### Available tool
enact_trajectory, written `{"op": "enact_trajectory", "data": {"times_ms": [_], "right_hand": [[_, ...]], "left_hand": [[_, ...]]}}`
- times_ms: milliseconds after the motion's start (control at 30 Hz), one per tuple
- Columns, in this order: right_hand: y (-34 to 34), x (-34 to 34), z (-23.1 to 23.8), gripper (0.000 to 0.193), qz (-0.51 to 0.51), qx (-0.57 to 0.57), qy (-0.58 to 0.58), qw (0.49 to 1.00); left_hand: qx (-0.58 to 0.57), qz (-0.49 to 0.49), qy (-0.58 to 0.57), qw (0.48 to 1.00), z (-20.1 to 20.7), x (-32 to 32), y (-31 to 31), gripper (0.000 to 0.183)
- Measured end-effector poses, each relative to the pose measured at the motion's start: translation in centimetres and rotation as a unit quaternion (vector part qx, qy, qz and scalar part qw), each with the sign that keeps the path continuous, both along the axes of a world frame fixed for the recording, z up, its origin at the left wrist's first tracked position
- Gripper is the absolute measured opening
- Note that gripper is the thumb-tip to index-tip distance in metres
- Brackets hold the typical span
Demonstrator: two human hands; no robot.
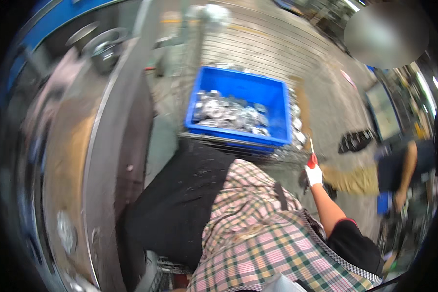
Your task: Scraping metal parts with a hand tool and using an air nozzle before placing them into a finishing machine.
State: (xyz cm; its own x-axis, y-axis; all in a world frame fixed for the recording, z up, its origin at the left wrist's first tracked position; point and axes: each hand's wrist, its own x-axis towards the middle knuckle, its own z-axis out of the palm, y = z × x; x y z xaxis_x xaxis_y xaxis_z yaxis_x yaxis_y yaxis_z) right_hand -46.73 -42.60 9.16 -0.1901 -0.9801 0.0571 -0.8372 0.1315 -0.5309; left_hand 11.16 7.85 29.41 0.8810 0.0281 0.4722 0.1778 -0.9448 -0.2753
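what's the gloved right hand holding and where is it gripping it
The right hand, in a white glove, grips a thin tool with a red handle by that handle; its pale tip points upward. The left hand is out of view.

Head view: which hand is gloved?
The wearer's own right hand, in a white glove with red at the fingers, just right of the blue bin. The co-worker's hand at far right is bare.
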Motion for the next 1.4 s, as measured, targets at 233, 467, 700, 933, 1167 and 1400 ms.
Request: {"op": "enact_trajectory", "data": {"times_ms": [233,467,700,933,1167,1400], "right_hand": [[-8.9,13.8,1.4,0.034,0.268,0.009,-0.028,0.963],[-7.6,37.9,12.7,0.032,0.516,-0.012,-0.156,0.842],[2.5,56.6,24.8,0.024,0.591,-0.031,-0.201,0.781],[-0.9,63.4,23.5,0.030,0.662,-0.006,-0.324,0.676],[-4.0,66.4,23.6,0.017,0.682,0.231,-0.311,0.621],[-4.3,67.2,23.7,0.019,0.706,0.262,-0.325,0.573]], "left_hand": [[-0.435,0.010,0.015,0.900,1.6,-0.1,-4.6,0.053],[-0.383,0.022,-0.031,0.923,4.1,-1.9,-4.1,0.040],[-0.335,-0.022,-0.093,0.937,3.7,-2.6,-3.5,0.027],[-0.341,-0.091,-0.115,0.929,3.7,-2.4,-3.0,0.030],[-0.309,-0.151,-0.144,0.928,4.3,-2.2,-2.6,0.022],[-0.303,-0.054,-0.117,0.944,3.4,-1.8,-2.9,0.031]]}}
